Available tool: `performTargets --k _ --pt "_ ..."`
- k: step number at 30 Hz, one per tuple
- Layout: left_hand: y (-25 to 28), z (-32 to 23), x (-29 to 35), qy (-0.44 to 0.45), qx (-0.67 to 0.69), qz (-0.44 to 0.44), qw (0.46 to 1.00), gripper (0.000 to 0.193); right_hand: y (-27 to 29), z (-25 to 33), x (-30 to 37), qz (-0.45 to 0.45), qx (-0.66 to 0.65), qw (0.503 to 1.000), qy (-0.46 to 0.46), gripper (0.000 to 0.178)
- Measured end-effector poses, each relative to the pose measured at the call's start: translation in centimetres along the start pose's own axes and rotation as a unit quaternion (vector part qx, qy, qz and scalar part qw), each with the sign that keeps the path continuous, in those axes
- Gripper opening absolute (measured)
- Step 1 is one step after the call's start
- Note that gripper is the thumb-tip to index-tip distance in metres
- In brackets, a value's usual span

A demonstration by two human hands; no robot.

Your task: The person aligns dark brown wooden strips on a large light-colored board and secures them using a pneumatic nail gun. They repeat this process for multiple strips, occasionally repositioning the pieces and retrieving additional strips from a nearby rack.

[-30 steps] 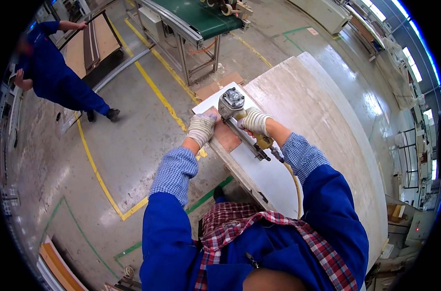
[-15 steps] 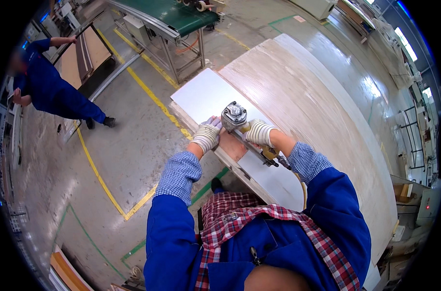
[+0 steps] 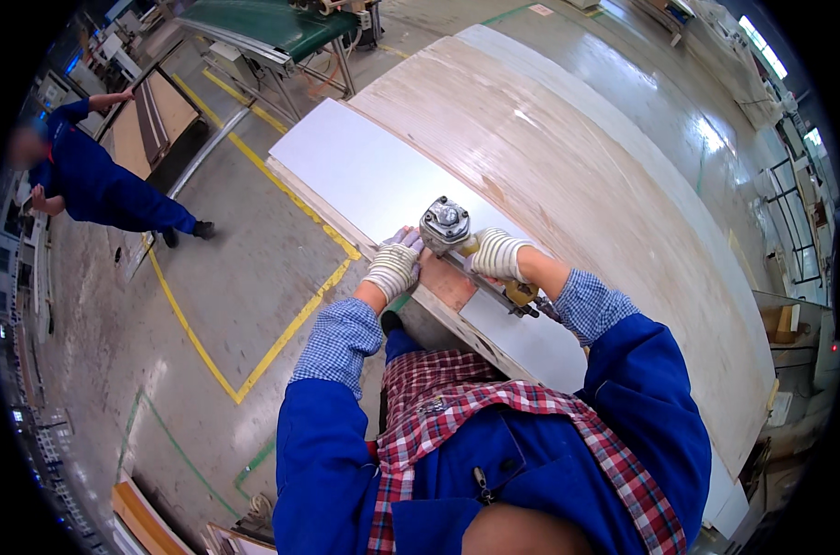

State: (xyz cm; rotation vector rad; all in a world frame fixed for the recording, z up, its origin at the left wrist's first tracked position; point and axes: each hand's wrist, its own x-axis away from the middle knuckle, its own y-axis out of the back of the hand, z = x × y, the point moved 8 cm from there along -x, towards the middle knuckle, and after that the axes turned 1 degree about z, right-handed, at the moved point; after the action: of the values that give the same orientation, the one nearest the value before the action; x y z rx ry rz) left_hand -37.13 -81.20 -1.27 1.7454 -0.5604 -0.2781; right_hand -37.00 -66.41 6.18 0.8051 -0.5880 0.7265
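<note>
A pneumatic nail gun [image 3: 446,225] with a silver head and a yellow handle is in my right hand [image 3: 498,254], which wears a striped knit glove. Its head stands over a long white panel [image 3: 346,157] along the near edge of a stack of large boards. My gloved left hand [image 3: 394,265] bends over the panel's edge, left of the nail gun. Its thumb side lies against a flat brown wooden piece [image 3: 446,280], and the fingers seem to grip it. The nail gun's head hides part of that piece and the tip of the tool.
Pale boards [image 3: 568,176] spread far and right of the panel. A green conveyor [image 3: 263,23] stands at the far left. Beyond the yellow floor lines, a co-worker in blue [image 3: 105,176] holds a framed board [image 3: 152,129]. Wooden strips [image 3: 147,518] lie at the lower left.
My hands, the nail gun and the brown piece have shifted right along the white panel. More of the panel shows to their left. The nail gun stays in my right hand.
</note>
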Motion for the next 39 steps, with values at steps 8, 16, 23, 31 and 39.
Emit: performTargets --k 8,16,23,31,39 --pt "-3.2 -11.0 1.8 -0.016 0.004 -0.005 1.0 0.057 -1.3 -8.2 7.8 -0.011 -0.017 1.0 0.017 0.018" --pt "-5.6 -20.4 3.4 -0.03 0.004 0.004 1.0 0.054 -2.8 -15.6 14.6 0.01 -0.041 0.999 0.0 0.016" --pt "-8.0 -29.5 4.4 -0.054 0.009 -0.016 0.998 0.049 -3.5 -22.5 20.8 -0.006 -0.027 0.999 -0.02 0.014" --pt "-11.5 -40.1 6.0 -0.046 -0.006 0.057 0.997 0.054 -5.2 -31.5 27.8 -0.024 -0.047 0.998 -0.04 0.013" --pt "-14.2 -50.5 7.9 -0.068 0.002 0.024 0.997 0.053 -6.7 -39.3 34.8 -0.021 -0.037 0.998 -0.039 0.013"
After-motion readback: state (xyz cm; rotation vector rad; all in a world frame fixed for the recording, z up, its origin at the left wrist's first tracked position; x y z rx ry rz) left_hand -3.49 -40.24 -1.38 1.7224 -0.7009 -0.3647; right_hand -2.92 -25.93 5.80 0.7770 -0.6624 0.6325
